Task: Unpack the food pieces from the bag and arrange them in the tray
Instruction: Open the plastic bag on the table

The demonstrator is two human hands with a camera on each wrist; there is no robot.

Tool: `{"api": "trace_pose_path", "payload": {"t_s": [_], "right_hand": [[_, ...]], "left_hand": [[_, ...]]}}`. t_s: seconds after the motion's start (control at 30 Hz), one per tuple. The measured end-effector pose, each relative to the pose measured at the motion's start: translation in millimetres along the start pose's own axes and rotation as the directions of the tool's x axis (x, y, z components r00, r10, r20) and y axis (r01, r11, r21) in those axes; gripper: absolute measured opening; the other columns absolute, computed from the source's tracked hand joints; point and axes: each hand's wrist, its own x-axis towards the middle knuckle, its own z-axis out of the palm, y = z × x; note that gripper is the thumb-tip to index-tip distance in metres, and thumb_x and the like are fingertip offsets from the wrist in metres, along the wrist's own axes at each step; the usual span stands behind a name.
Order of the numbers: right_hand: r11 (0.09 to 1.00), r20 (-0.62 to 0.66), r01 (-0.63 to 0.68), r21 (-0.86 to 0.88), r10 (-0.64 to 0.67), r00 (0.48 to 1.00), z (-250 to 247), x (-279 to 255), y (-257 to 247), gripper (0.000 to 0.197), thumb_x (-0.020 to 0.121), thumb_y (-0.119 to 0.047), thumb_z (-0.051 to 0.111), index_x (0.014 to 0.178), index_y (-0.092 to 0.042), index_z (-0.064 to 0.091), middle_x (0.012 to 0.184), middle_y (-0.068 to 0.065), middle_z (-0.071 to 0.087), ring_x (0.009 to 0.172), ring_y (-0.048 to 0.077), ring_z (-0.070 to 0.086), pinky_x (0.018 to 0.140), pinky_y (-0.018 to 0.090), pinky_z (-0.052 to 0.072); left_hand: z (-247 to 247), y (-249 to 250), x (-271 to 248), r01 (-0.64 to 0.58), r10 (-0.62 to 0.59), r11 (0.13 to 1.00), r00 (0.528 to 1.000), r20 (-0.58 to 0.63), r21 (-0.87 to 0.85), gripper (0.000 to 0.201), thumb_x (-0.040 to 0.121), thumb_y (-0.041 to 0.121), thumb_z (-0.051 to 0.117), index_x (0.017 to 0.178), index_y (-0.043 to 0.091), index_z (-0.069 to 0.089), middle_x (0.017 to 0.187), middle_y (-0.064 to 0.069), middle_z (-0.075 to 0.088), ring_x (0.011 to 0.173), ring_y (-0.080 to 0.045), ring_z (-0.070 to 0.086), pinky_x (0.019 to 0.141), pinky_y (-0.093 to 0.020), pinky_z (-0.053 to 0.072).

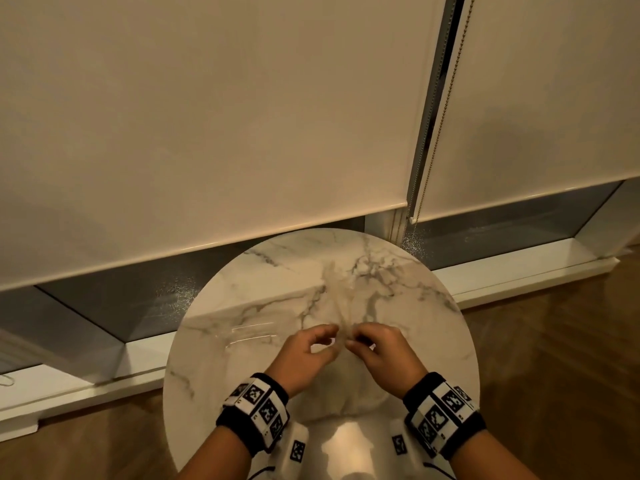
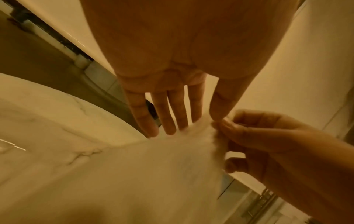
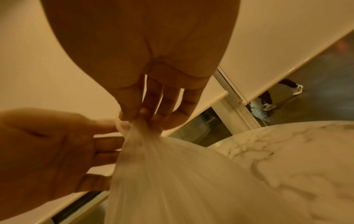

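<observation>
A thin translucent plastic bag [image 1: 346, 386] sits on the round marble table [image 1: 214, 375], its gathered top [image 1: 337, 292] rising past my hands. My left hand [image 1: 334, 336] pinches the bag's neck between thumb and forefinger, with the other fingers straight. From the other side my right hand [image 1: 353, 339] pinches the same neck, fingertips almost touching the left's. The left wrist view shows my left hand [image 2: 207, 119] on the bag [image 2: 153, 166]. In the right wrist view, my right hand [image 3: 134, 116] grips the twisted neck of the bag [image 3: 172, 174]. The bag hides whatever is inside. A faint clear tray edge [image 1: 249, 336] lies left of my hands.
The table stands close to a low window sill [image 1: 519, 275] under two drawn roller blinds [image 1: 207, 116] with a bead chain [image 1: 436, 140] between them. Wooden floor [image 1: 554, 358] surrounds the table. Below the blind in the right wrist view there are a person's legs and shoes [image 3: 268, 103].
</observation>
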Motion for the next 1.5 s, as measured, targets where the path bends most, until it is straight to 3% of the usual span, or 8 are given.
{"api": "trace_pose_path", "payload": {"t_s": [0.27, 0.4, 0.57, 0.9, 1.1, 1.23, 1.43, 1.5], "right_hand": [[0.985, -0.019, -0.075, 0.155, 0.079, 0.997, 1.1, 9.0, -3.0, 0.028, 0.094, -0.016, 0.062, 0.071, -0.029, 0.052, 0.068, -0.015, 0.058, 0.066, 0.006, 0.055, 0.064, 0.028, 0.048], [0.961, 0.002, -0.119, 0.251, 0.122, 0.992, -5.6, 14.3, -1.7, 0.023, 0.091, -0.020, 0.066, 0.072, -0.021, 0.053, 0.065, -0.008, 0.054, 0.064, 0.012, 0.052, 0.066, 0.041, 0.048], [0.951, -0.023, -0.154, 0.266, 0.166, 0.986, -21.1, 22.8, 11.0, 0.024, 0.088, -0.022, 0.071, 0.071, -0.025, 0.056, 0.063, -0.011, 0.049, 0.063, 0.006, 0.046, 0.062, 0.031, 0.042], [0.957, 0.075, -0.283, 0.055, 0.279, 0.957, -59.5, 74.3, 4.7, 0.014, 0.092, -0.026, 0.068, 0.080, -0.019, 0.063, 0.072, 0.003, 0.070, 0.066, 0.009, 0.064, 0.073, 0.037, 0.056], [0.968, -0.245, -0.158, 0.195, 0.204, 0.948, -77.6, 93.5, -17.1, 0.009, 0.085, -0.011, 0.074, 0.091, -0.010, 0.067, 0.084, 0.002, 0.069, 0.081, 0.020, 0.063, 0.072, 0.035, 0.055], [0.938, -0.279, -0.113, 0.328, 0.211, 0.937, -75.8, 74.5, -23.4, 0.011, 0.087, -0.007, 0.071, 0.082, -0.014, 0.065, 0.082, -0.003, 0.068, 0.076, 0.011, 0.064, 0.062, 0.015, 0.051], [0.944, 0.046, -0.330, -0.015, 0.330, 0.943, -25.5, 18.9, 31.2, 0.029, 0.087, -0.031, 0.068, 0.066, -0.019, 0.054, 0.067, -0.004, 0.058, 0.064, 0.009, 0.053, 0.065, 0.036, 0.048], [0.926, 0.152, -0.363, -0.107, 0.376, 0.914, -8.9, 1.2, 41.1, 0.029, 0.089, -0.035, 0.064, 0.068, -0.018, 0.054, 0.070, -0.002, 0.059, 0.063, 0.005, 0.050, 0.062, 0.025, 0.044]], "left_hand": [[3.5, 6.0, 14.7, -0.104, 0.104, 0.995, 0.994, 0.025, -0.005, 0.034, 0.090, 0.031, 0.072, 0.119, 0.041, 0.057, 0.106, 0.006, 0.068, 0.091, 0.000, 0.061, 0.083, -0.016, 0.049], [-4.3, 6.3, 21.5, -0.070, 0.070, 0.998, 0.997, 0.024, 0.006, 0.019, 0.090, 0.033, 0.073, 0.107, 0.029, 0.068, 0.090, 0.006, 0.068, 0.084, -0.005, 0.061, 0.079, -0.021, 0.050], [-26.2, 1.2, 31.2, -0.044, 0.041, 0.996, 0.998, -0.047, -0.080, 0.016, 0.091, 0.022, 0.072, 0.083, 0.008, 0.071, 0.068, 0.011, 0.061, 0.068, -0.003, 0.055, 0.070, -0.020, 0.045], [-56.0, 32.4, 66.4, 0.003, 0.003, 1.000, 0.976, -0.217, 0.029, 0.006, 0.092, 0.014, 0.070, 0.087, 0.012, 0.074, 0.077, -0.008, 0.072, 0.058, -0.018, 0.064, 0.051, -0.025, 0.049], [-62.6, 72.3, 90.7, -0.236, 0.213, 0.971, 0.925, -0.313, -0.036, 0.015, 0.093, 0.005, 0.066, 0.089, 0.019, 0.071, 0.088, -0.001, 0.075, 0.088, -0.017, 0.072, 0.082, -0.024, 0.057], [-59.7, 67.9, 80.6, -0.350, 0.330, 0.937, 0.874, -0.357, 0.008, 0.015, 0.090, 0.003, 0.069, 0.094, 0.017, 0.073, 0.110, 0.004, 0.071, 0.102, -0.007, 0.068, 0.091, -0.020, 0.053], [-32.1, -10.6, 55.5, -0.155, 0.194, 0.974, 0.947, -0.256, 0.165, 0.017, 0.085, 0.004, 0.074, 0.090, 0.020, 0.076, 0.105, 0.009, 0.070, 0.097, -0.005, 0.067, 0.088, -0.019, 0.054], [-19.8, -35.6, 44.6, -0.068, 0.107, 0.982, 0.968, -0.229, 0.174, 0.015, 0.084, 0.007, 0.076, 0.088, 0.022, 0.076, 0.097, 0.010, 0.072, 0.091, -0.004, 0.069, 0.086, -0.021, 0.055]]}}
